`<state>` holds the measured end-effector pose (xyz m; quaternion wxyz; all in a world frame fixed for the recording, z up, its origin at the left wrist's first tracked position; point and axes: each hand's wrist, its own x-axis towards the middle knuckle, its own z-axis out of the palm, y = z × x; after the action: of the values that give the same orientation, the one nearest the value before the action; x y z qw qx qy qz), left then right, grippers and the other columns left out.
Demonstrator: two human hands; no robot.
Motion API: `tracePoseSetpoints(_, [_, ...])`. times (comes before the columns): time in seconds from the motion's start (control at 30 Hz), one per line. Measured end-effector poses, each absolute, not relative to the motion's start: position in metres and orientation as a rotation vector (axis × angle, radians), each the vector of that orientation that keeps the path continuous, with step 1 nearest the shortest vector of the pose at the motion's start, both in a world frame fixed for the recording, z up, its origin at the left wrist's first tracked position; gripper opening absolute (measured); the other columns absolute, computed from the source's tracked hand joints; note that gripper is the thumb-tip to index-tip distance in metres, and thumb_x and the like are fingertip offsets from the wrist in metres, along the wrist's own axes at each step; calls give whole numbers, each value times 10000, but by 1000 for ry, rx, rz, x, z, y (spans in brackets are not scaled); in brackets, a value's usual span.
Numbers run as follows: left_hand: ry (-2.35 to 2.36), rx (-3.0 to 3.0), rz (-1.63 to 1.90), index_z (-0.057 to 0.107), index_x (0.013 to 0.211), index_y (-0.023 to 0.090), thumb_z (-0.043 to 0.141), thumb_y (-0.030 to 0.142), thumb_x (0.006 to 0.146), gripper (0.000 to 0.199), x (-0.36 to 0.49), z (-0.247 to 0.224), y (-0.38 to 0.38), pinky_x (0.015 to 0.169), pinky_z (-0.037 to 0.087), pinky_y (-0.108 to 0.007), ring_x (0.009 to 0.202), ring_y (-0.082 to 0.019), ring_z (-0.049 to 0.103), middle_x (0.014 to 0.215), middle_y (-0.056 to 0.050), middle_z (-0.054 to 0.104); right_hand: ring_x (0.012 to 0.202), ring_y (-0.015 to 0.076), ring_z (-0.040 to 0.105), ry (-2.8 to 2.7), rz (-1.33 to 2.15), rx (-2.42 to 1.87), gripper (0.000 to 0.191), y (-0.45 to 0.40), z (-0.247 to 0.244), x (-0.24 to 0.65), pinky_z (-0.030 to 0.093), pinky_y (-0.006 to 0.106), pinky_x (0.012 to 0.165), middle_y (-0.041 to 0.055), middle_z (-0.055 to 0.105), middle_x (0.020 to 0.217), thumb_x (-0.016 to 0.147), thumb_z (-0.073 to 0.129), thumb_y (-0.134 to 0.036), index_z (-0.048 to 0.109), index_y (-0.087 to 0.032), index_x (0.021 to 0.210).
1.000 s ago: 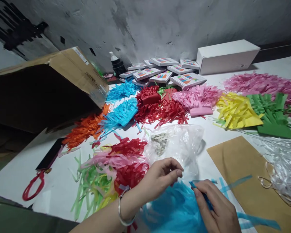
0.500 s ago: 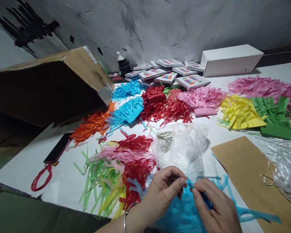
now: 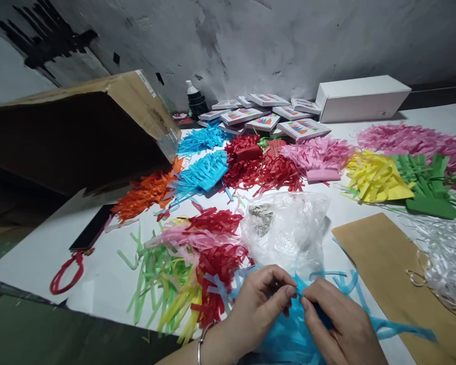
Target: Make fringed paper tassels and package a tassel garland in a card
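Observation:
My left hand [image 3: 260,304] pinches one end of a narrow twist of blue tissue paper [image 3: 298,292] between thumb and forefinger. Opposite it, my right hand [image 3: 334,319] grips the same blue paper, fingers curled and close to the left fingertips. Below both hands spreads a blue tissue fringe [image 3: 289,337], partly covered by them. Loose blue strips trail out past the right hand onto brown card [image 3: 380,268]. A clear plastic bag [image 3: 292,228] lies just beyond my fingers. Left of my wrist sits a heap of red [image 3: 216,263], pink, green and yellow tissue strips.
Fringed tissue bundles in orange [image 3: 148,195], blue [image 3: 201,175], red, pink, yellow [image 3: 380,177] and green line the table. Behind them are flat printed boxes [image 3: 243,115] and a white box [image 3: 365,99]. An open carton [image 3: 152,116], phone [image 3: 93,227] and white string [image 3: 448,263] flank them.
The view has shifted slightly. Both hands keep their pinch on the blue paper, and the twist between the fingertips looks narrower.

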<state>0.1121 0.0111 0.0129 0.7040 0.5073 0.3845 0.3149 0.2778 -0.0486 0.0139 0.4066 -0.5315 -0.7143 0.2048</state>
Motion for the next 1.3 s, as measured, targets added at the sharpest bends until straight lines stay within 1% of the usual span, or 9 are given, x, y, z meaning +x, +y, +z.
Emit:
tracePoseSetpoints(0.1, [844,1115,659,672,839,128,767,529,808,414,109,14,13,556,462,-199,580,-90,561,719,-5,590,672,85,578,-1777,621,-1297,193,-49,15,278,454,174,630,-30,560,752,1010,437,-154,543,-221,863])
tracePoseSetpoints(0.23, [816,1001,608,665,799,128,809,548,750,446,104,16,16,511,450,-199,529,-88,530,639,14,565,693,97,583,-1826,570,-1326,172,-51,10,278,461,189,662,-24,562,764,1008,437,-148,544,-220,895])
tracePoseSetpoints(0.5, [838,1073,628,660,806,124,764,564,791,452,106,13,9,522,453,-195,554,-89,538,682,4,565,660,93,574,-1839,607,-1282,208,-50,12,274,460,179,627,-27,546,734,1009,414,-155,527,-225,850])
tracePoseSetpoints(0.73, [855,1092,622,686,790,125,778,551,772,436,101,10,10,516,446,-202,534,-92,548,700,-7,593,714,116,599,-1873,609,-1305,178,-52,9,272,487,208,665,-10,579,781,1015,420,-160,517,-229,883])
tracePoseSetpoints(0.83, [885,1236,653,706,752,129,760,468,812,348,96,16,13,533,444,-214,543,-105,558,691,-15,605,732,115,616,-1861,627,-1264,167,-51,8,271,504,201,685,-8,606,804,1031,414,-180,531,-230,923])
tracePoseSetpoints(0.97, [881,1524,731,712,717,147,713,335,867,240,91,23,16,617,435,-237,615,-134,562,643,-20,625,826,156,631,-1883,383,-1254,111,-48,8,267,514,251,743,37,658,907,1031,486,-259,567,-200,1079])
tracePoseSetpoints(1.07, [837,1635,728,687,711,159,661,320,909,257,87,26,17,657,422,-245,660,-146,559,631,-13,611,728,157,589,-1945,240,-1173,114,-45,10,263,486,309,767,17,625,792,1012,473,-155,577,-186,981])
tracePoseSetpoints(1.2, [885,1720,726,622,767,172,565,287,965,236,82,23,10,679,429,-252,714,-153,563,731,-21,611,655,146,567,-1951,189,-1226,213,-44,11,255,481,359,824,-12,563,683,956,476,-75,547,-200,798])
tracePoseSetpoints(1.3, [940,1774,775,596,813,188,507,260,995,214,67,22,7,668,447,-247,724,-151,572,777,-19,604,737,159,640,-1914,241,-1242,158,-48,4,255,522,344,844,6,631,757,982,473,-156,591,-205,890])
